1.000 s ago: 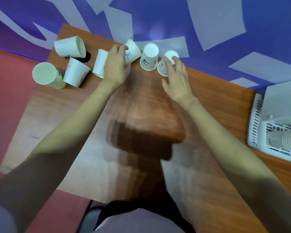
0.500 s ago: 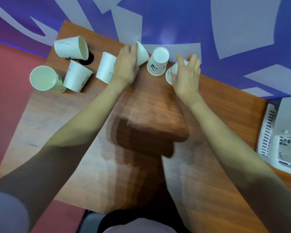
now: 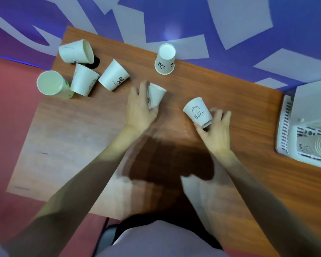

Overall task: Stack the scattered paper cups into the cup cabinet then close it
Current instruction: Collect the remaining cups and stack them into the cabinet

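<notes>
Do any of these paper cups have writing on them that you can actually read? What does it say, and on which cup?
"Bear": under a small animal drawing on the cup in the right hand.
"%": large sign on the lying cup; the small word beside it is too blurred to read.
Cups in the white cabinet: print too blurred.
Other cups: drawings only or unreadable.

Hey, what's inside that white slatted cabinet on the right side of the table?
Inside the cup cabinet a stack of nested paper cups lies on its side. How many, and what is deeper in, is hidden by the cabinet walls and the frame edge.
</notes>
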Demonstrator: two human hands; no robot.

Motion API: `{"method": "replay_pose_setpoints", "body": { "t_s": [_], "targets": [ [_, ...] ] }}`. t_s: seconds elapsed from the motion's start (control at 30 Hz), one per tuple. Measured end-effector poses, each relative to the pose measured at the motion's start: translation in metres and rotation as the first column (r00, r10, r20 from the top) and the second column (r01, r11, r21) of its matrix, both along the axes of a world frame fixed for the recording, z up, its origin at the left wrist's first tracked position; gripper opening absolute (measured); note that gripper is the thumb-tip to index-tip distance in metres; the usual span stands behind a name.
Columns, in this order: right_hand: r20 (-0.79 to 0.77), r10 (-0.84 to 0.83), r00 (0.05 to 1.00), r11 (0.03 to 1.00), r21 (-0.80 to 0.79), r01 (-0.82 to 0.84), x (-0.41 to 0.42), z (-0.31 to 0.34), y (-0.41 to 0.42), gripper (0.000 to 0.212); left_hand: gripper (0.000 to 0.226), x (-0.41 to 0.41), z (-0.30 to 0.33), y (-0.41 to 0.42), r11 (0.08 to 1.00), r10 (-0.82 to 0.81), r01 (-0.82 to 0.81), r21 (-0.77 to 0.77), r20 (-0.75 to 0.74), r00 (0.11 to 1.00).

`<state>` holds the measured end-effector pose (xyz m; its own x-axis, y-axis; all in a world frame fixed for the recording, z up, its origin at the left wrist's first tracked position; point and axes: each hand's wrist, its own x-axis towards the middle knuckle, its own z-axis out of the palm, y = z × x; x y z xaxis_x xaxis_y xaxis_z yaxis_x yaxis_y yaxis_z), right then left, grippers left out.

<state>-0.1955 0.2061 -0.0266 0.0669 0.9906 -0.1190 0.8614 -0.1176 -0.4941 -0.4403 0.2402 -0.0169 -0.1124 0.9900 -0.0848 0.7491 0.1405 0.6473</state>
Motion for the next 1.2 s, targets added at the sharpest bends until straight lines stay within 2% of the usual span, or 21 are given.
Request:
{"method": "replay_pose_setpoints", "body": {
  "t_s": [0.13,0.23,0.3,0.43,0.57,0.7,0.87,1.07,1.2],
  "targets": [
    [0.144,0.043,0.989,0.976,-0.216,-0.011,0.007,0.002,-0.028,0.091,0.041,0.015,0.008,-0.056,0.986,-0.136,0.142,-0.089,0.064,0.989],
    [0.180,0.091,0.979,0.937,-0.349,-0.023,0.014,0.007,-0.041,0.089,0.019,0.023,0.011,-0.090,0.975,-0.204,0.211,-0.075,0.092,0.975],
    [0.170,0.074,0.983,0.936,-0.351,-0.010,0.020,0.011,-0.048,0.076,0.015,0.029,0.017,-0.105,0.973,-0.216,0.221,-0.066,0.083,0.973],
    [0.154,0.018,0.988,0.967,-0.254,0.022,0.036,0.024,-0.061,0.035,0.028,0.044,0.036,-0.123,0.963,-0.265,0.267,-0.024,0.059,0.962],
    [0.063,-0.039,0.997,0.991,-0.126,0.047,0.063,0.039,-0.077,0.023,0.029,0.065,0.051,-0.126,0.951,-0.307,0.305,0.045,0.047,0.951],
    [-0.071,-0.098,0.993,0.990,0.098,0.104,0.103,0.054,-0.100,0.018,0.020,0.098,0.061,-0.123,0.937,-0.332,0.324,0.130,0.048,0.942],
    [-0.176,-0.163,0.971,0.886,0.406,0.222,0.160,0.077,-0.131,0.015,0.015,0.155,0.074,-0.115,0.896,-0.416,0.390,0.212,0.092,0.905],
    [-0.206,-0.322,0.924,0.739,0.556,0.381,0.237,0.097,-0.157,0.015,0.014,0.244,0.091,-0.104,0.840,-0.526,0.472,0.269,0.183,0.831],
    [-0.228,-0.407,0.885,0.650,0.609,0.455,0.287,0.112,-0.158,0.016,0.013,0.317,0.104,-0.084,0.764,-0.615,0.542,0.352,0.142,0.776]
  ]
}}
